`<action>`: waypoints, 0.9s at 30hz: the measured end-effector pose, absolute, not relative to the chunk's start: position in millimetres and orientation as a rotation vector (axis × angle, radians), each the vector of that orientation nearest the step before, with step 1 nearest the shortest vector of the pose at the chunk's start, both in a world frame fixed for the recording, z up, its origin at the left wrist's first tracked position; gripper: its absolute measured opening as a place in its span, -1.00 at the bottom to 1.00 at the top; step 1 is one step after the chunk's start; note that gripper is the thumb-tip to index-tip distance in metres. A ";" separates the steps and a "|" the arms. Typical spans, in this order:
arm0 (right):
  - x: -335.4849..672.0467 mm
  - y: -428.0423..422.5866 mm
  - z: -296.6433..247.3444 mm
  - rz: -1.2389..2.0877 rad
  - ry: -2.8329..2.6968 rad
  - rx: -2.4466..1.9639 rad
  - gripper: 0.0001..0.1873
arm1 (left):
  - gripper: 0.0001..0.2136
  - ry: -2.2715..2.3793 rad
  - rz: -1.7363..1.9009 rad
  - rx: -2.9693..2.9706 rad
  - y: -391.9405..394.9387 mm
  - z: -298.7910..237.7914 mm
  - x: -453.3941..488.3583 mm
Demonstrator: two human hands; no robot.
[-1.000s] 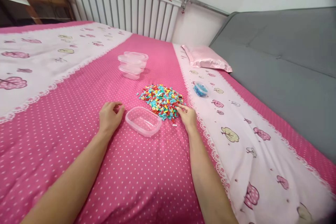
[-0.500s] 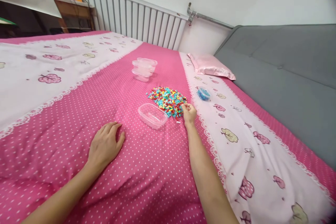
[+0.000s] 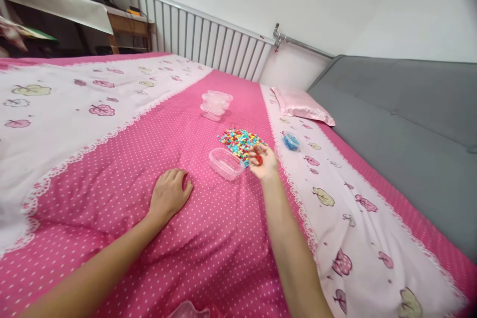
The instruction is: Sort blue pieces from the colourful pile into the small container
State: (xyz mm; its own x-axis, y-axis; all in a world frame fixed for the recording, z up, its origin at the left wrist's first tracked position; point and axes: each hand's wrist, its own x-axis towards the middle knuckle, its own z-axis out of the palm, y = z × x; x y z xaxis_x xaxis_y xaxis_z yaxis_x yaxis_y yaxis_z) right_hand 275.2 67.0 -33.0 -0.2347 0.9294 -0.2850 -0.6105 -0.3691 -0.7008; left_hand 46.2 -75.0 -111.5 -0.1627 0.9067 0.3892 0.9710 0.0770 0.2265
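Observation:
My right hand (image 3: 264, 161) is turned palm up at the near right edge of a pile of small multicoloured pieces (image 3: 238, 141). Its fingers curl around some small red pieces (image 3: 259, 159) in the palm. Just left of it sits a clear oval plastic container (image 3: 227, 171) that looks bare inside. My left hand (image 3: 169, 191) lies on the pink dotted bedspread (image 3: 208, 228), fingers stretched out and thumb apart, holding nothing. The exact shape of the pieces is too small to tell.
Behind the pile stand stacked clear containers (image 3: 216, 105). A small container with blue pieces (image 3: 291, 141) sits to the right, near a pink pillow (image 3: 300, 105). The grey headboard (image 3: 402, 109) borders the right side. Part of a clear pinkish object (image 3: 189, 310) shows at the bottom edge.
My right hand has lifted from the pile's edge and turned palm up, showing red pieces in it. The view has shifted; my left hand still rests on the bedspread.

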 end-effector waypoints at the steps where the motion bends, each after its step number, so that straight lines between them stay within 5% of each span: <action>1: 266.4 67.3 -29.6 1.808 -0.583 -0.857 -0.76 | -0.65 -2.201 -0.665 -1.929 -75.3 -111.0 46.2; 8: 223.4 65.4 -24.9 1.613 -1.051 -1.068 -0.42 | -0.67 -2.223 -0.676 -1.938 -78.0 -108.5 46.5; 14: 256.9 65.3 -37.4 1.218 -1.201 -1.149 -0.40 | -0.67 -2.216 -0.702 -1.944 -80.4 -106.7 47.6; 23: 420.6 36.0 -87.9 0.382 -1.324 -2.335 -0.40 | -0.65 -2.199 -0.723 -1.953 -80.1 -105.8 47.1; 27: 460.9 5.0 -123.6 0.068 -1.497 -2.490 -0.32 | -0.64 -2.202 -0.794 -1.943 -75.4 -109.5 46.8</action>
